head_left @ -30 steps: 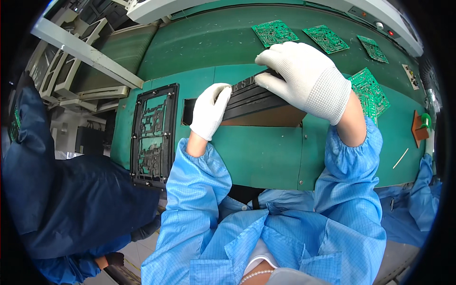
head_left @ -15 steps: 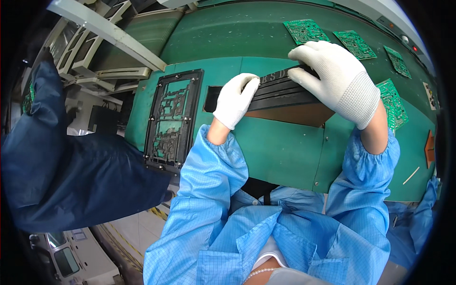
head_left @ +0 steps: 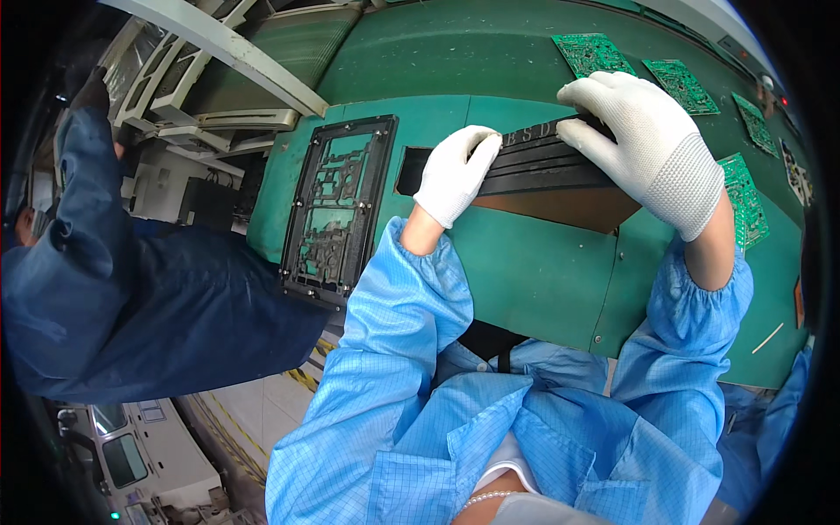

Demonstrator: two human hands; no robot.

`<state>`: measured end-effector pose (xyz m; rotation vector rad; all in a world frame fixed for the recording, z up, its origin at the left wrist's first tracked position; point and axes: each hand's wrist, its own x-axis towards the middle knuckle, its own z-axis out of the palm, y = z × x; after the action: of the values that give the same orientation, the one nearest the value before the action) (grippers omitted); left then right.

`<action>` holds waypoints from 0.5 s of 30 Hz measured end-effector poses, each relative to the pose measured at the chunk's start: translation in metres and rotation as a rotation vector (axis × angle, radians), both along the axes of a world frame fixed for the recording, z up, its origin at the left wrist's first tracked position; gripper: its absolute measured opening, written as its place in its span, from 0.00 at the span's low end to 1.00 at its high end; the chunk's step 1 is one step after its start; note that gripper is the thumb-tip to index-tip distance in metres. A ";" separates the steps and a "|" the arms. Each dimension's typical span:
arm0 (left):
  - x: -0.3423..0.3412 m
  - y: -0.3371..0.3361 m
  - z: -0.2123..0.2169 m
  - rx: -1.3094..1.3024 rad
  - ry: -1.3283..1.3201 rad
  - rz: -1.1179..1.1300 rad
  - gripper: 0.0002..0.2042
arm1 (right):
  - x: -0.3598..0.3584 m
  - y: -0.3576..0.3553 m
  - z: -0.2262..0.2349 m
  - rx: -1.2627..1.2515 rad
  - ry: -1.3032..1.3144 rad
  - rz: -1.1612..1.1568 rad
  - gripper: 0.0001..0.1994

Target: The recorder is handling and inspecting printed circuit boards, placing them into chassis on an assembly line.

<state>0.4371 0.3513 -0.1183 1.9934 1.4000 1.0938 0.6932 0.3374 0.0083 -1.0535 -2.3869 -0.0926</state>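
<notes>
My left hand (head_left: 457,178), in a white knit glove, pinches the left end of a black ridged piece (head_left: 551,166) between thumb and fingers. My right hand (head_left: 649,147), gloved alike, grips its far right part, with the thumb apart from the curled fingers. The piece is long, with parallel ridges along its side and pale markings near the top edge. It is tilted over the green table (head_left: 534,271), and a brown surface (head_left: 560,208) shows below it. Left of my hands lies a black frame fixture (head_left: 339,206) with cut-out shapes and small metal fasteners.
Green circuit boards lie on the belt (head_left: 455,44) behind, among them one board (head_left: 592,54) at the back; another board (head_left: 744,201) is beside my right wrist. A rectangular opening (head_left: 411,171) is left of my left hand. A person in dark blue (head_left: 175,297) stands at left.
The view has shifted slightly, so the bench sits further right in the picture. Both hands keep their hold on the black ridged piece. The person at left has moved a little.
</notes>
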 end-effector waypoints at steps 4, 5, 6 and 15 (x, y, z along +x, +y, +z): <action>0.001 -0.004 0.006 0.018 -0.017 0.007 0.15 | 0.000 0.000 -0.002 0.045 0.032 0.032 0.14; -0.001 -0.003 0.005 0.055 -0.014 0.000 0.14 | -0.002 -0.001 0.000 0.072 0.052 0.055 0.14; -0.001 -0.002 0.000 0.083 -0.013 0.008 0.14 | -0.003 -0.002 0.000 0.045 0.054 0.047 0.13; -0.001 -0.002 0.000 0.013 0.023 0.023 0.17 | -0.004 -0.006 0.000 -0.034 0.067 0.014 0.13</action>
<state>0.4359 0.3490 -0.1183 2.0097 1.4342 1.0958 0.6896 0.3311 0.0087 -1.0389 -2.3429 -0.0117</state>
